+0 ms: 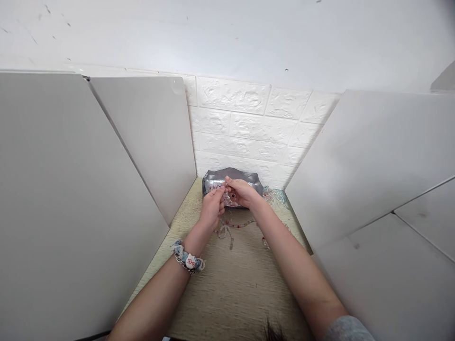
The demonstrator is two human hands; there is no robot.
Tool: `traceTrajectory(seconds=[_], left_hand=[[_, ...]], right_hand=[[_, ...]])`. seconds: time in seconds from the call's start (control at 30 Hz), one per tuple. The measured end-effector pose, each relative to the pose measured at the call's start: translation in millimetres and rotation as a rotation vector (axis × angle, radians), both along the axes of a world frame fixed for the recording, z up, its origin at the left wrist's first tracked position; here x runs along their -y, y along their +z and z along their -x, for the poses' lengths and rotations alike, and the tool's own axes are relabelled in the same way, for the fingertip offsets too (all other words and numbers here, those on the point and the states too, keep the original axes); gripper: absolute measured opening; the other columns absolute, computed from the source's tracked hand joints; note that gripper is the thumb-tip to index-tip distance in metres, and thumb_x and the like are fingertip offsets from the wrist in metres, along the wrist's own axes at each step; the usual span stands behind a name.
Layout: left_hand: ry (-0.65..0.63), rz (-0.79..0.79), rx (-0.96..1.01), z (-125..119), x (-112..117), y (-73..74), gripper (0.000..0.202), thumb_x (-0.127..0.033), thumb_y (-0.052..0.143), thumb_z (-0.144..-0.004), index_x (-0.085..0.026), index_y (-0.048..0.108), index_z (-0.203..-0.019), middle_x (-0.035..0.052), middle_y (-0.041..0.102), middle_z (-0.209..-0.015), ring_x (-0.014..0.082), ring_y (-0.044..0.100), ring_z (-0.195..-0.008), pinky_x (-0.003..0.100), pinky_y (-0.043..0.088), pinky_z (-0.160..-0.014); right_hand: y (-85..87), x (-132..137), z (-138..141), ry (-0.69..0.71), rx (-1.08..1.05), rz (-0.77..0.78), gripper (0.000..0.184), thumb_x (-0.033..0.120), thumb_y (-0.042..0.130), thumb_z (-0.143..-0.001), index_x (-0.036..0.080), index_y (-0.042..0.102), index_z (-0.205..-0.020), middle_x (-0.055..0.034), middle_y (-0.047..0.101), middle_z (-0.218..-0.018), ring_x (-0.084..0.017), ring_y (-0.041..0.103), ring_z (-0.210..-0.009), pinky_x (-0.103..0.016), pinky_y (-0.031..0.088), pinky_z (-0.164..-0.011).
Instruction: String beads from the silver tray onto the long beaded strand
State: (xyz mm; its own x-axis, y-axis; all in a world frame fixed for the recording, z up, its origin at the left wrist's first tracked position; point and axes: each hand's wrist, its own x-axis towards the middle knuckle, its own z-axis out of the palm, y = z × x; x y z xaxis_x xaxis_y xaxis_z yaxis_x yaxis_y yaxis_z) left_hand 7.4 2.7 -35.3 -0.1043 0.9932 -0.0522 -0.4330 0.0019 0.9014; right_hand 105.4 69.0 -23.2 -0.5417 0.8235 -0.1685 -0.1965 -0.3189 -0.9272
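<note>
My left hand [212, 204] is closed, its thumb and forefinger pinched together. Against its fingertips, my right hand [241, 190] also pinches; whatever they hold is too small to make out. Both hands are above the front of an opened silver bag [231, 174] full of small colourful beads [213, 185]. Right below the hands, a strand of beads [238, 225] runs across the table, and a tangled loop of pale beads [223, 232] lies beside it. Part of the strand is hidden behind my right forearm.
Loose pale-blue and clear beads [277, 196] are heaped right of the bag. Another short beaded strand [265, 243] lies by my right forearm. Grey panels stand on the left [149, 128] and right [369, 156] of the wooden table [234, 289]. A white brick-patterned wall [249, 128] closes the back.
</note>
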Motion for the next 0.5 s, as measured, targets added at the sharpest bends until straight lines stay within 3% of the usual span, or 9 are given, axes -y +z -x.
traceTrajectory(seconds=[0.5], left_hand=[[0.009,0.001,-0.006,0.8,0.2,0.6,0.026,-0.040,0.057,-0.068,-0.015,0.049,-0.068,-0.0099,0.021,-0.046,0.0011,0.016,-0.033,0.015,0.010,-0.032]], right_hand=[[3.8,3.8,-0.5,0.015,0.070,-0.081,0.040,0.049,0.064,-0.059,0.012,0.048,-0.059,0.0042,0.045,-0.051,-0.002,0.032,-0.040,-0.020,0.022,-0.039]])
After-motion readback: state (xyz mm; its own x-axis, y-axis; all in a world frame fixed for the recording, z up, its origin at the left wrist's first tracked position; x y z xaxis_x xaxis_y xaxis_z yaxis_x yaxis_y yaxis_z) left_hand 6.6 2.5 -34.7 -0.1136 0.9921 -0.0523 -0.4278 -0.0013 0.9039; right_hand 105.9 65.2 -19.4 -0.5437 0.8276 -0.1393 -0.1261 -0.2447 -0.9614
